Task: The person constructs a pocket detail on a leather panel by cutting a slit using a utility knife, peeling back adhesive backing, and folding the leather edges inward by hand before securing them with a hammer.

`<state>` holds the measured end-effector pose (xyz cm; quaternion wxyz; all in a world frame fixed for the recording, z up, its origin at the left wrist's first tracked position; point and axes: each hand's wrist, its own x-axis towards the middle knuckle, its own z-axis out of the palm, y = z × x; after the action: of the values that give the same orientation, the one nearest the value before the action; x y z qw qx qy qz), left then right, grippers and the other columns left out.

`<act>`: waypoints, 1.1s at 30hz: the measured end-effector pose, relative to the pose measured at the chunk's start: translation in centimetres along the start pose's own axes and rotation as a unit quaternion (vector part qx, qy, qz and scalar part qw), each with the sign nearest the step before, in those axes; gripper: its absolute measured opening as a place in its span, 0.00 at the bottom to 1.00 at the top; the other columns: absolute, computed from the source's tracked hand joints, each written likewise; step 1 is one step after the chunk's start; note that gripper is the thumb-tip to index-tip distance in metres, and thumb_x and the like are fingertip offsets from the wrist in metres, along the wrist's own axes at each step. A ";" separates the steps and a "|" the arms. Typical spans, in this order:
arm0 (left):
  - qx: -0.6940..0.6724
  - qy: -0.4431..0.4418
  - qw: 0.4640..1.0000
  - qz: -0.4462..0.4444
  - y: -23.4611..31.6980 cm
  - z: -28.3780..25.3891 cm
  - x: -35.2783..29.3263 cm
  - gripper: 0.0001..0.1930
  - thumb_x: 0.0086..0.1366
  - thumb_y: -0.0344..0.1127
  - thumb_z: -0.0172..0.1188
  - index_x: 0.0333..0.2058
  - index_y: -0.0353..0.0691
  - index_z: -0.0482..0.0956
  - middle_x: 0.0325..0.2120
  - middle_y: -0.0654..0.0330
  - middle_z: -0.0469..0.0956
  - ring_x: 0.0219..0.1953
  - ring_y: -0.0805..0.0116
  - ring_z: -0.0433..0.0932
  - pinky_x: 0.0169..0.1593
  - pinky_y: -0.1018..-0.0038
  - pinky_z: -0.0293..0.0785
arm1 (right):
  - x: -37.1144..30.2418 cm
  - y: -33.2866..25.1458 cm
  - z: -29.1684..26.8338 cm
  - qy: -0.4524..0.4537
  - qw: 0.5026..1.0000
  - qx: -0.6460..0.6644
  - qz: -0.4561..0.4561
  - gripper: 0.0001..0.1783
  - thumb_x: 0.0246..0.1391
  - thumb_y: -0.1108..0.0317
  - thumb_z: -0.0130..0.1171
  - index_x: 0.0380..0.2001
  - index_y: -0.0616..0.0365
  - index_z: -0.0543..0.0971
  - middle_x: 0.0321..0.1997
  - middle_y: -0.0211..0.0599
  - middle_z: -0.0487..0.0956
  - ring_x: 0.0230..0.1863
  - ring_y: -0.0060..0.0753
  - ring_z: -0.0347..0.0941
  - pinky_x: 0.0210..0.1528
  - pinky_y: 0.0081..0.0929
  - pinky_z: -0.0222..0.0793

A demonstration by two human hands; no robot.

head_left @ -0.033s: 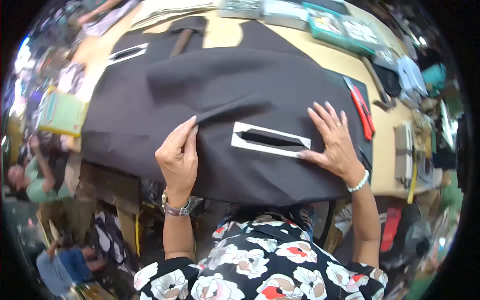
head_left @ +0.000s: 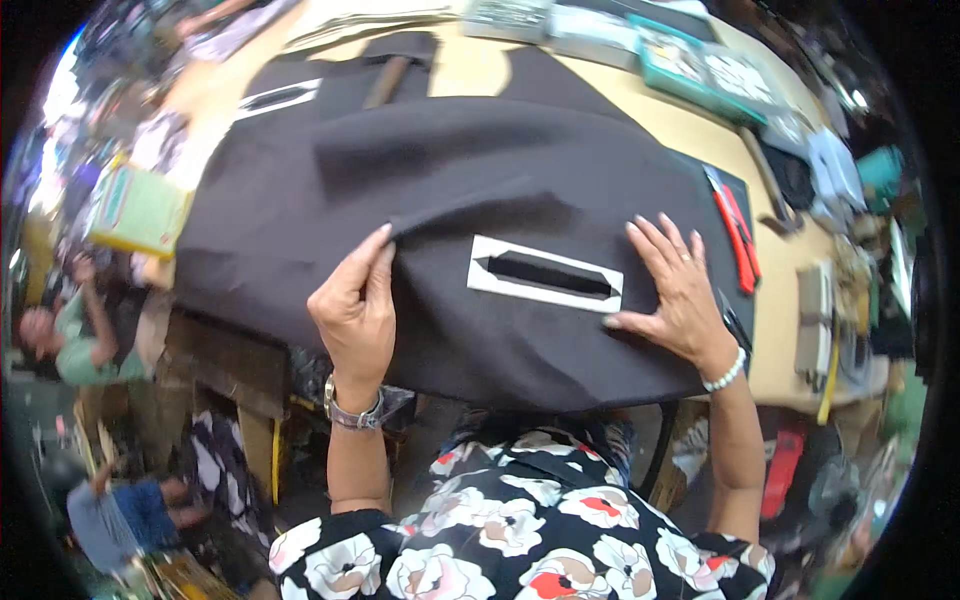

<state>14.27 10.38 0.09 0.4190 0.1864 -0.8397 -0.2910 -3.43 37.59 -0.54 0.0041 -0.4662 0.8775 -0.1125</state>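
A large dark fabric piece (head_left: pixel 260 215) lies over the table in front of me. My left hand (head_left: pixel 355 310) is closed, pinching a raised fold of it between thumb and fingertips. To the right of that fold, a white rectangular strip (head_left: pixel 481 279) frames a long slot with pointed ends. My right hand (head_left: pixel 680 295) rests open on the fabric, fingers spread, its thumb tip beside the strip's right end. A second dark piece with a similar white-framed slot (head_left: pixel 300 92) lies at the far left.
A red-handled cutter (head_left: pixel 740 240) lies on a dark mat (head_left: pixel 739 190) to the right, near a hammer (head_left: pixel 766 182). Clear-lidded boxes and a teal tray (head_left: pixel 648 88) line the back. A yellow-green box (head_left: pixel 140 208) sits left. Other people are at the left.
The view has shifted slightly, moving the table's far side rightward. My right thumb has come off the white strip's lower right corner. My left hand keeps its pinch.
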 end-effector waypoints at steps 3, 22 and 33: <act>-0.041 0.132 0.989 -0.057 -1.4 -4.5 1.2 0.08 0.63 0.25 0.56 0.40 0.32 0.80 0.30 0.57 0.82 0.33 0.77 0.76 0.38 0.80 0.71 | 1.5 -1.6 0.5 -0.036 0.999 -0.011 0.018 0.59 0.31 0.32 0.64 0.63 0.56 0.59 0.66 0.45 0.58 0.69 0.53 0.47 0.66 0.60 0.37; 0.177 0.247 0.938 -0.170 -9.7 -24.5 -9.2 0.10 0.65 0.25 0.49 0.38 0.35 0.80 0.34 0.63 0.79 0.38 0.78 0.73 0.43 0.80 0.68 | 9.8 -16.7 0.4 0.216 0.873 0.325 -0.293 0.24 0.49 0.76 0.58 0.52 0.53 0.73 0.38 0.48 0.80 0.30 0.44 0.79 0.30 0.32 0.76; 0.349 0.221 0.856 -0.310 -15.9 -39.1 -20.5 0.16 0.58 0.20 0.47 0.43 0.29 0.78 0.45 0.51 0.78 0.47 0.62 0.75 0.56 0.72 0.66 | -0.3 -31.5 6.1 -0.262 0.625 0.456 -0.577 0.40 0.52 0.74 0.46 0.68 0.44 0.48 0.28 0.52 0.71 0.26 0.51 0.75 0.31 0.43 0.72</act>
<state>58.97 -3.31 -3.65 0.3889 0.6309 -0.6698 -0.0445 23.14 19.61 -0.18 0.3800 -0.8251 0.2275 -0.3509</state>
